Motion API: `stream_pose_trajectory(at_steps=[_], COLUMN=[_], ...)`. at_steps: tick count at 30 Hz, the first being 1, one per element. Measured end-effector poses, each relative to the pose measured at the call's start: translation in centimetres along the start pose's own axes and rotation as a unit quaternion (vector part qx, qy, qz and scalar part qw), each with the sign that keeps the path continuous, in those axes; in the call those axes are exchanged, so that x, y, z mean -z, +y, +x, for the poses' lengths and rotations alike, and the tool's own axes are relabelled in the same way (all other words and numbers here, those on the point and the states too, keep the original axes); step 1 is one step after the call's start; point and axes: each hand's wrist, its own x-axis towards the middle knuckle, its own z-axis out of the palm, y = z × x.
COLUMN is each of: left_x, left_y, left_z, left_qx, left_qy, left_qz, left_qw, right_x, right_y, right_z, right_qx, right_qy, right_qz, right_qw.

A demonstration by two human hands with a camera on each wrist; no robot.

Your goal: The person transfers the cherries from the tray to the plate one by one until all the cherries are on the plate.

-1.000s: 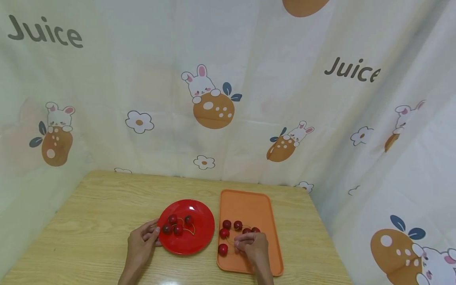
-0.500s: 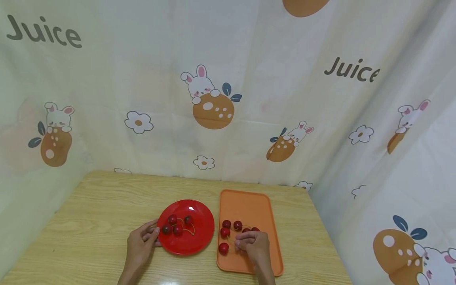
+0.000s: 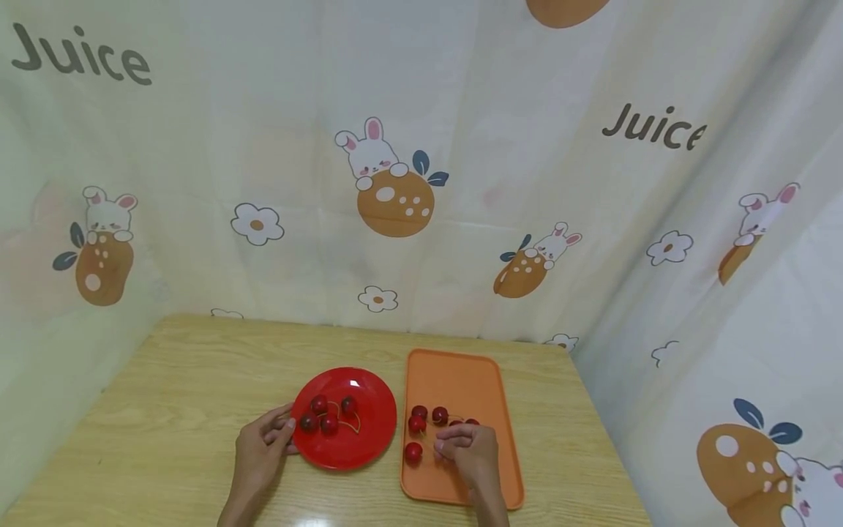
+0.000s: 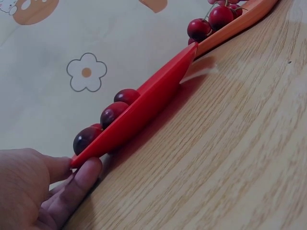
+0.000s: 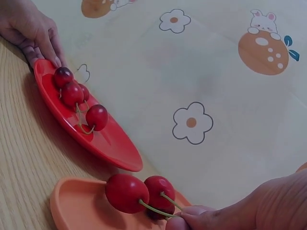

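The left hand (image 4: 24, 189) pinches the near rim of the red plate (image 4: 144, 115), thumb on the upper side, one finger against the underside. Above the plate's wall I count three dark red cherries (image 4: 113, 114); a fourth shows only partly behind them. Past the plate's far end sits an orange tray (image 4: 242, 23) bearing further round fruit (image 4: 221, 17), also red, with thin pale-green stems. Above that fruit, a sliver of the right hand (image 4: 232, 1) is visible. Below the plate lies the wood-grained worktop (image 4: 216, 158), shadowed along the plate's underside. Behind the plate, I see pale cloth (image 4: 124, 38) printed with a white flower (image 4: 86, 72).
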Motion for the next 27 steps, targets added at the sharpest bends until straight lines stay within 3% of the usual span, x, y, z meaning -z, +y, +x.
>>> stream_pose_trajectory(at_steps=[7,27], left_x=[-0.2,0.0], left_y=[0.2,0.3], left_z=[0.0,0.2], left_qx=[0.007,0.001], left_qy=[0.003,0.000], left_qz=[-0.007,-0.014], left_qw=[0.9999,0.9999], right_x=[-0.5,-2.5], right_y=[0.2,-0.6], right_z=[0.1,0.7], right_qx=[0.016,0.025], right_qy=[-0.019,-0.043], right_qz=[0.066,0.092], right_qw=[0.998,0.994])
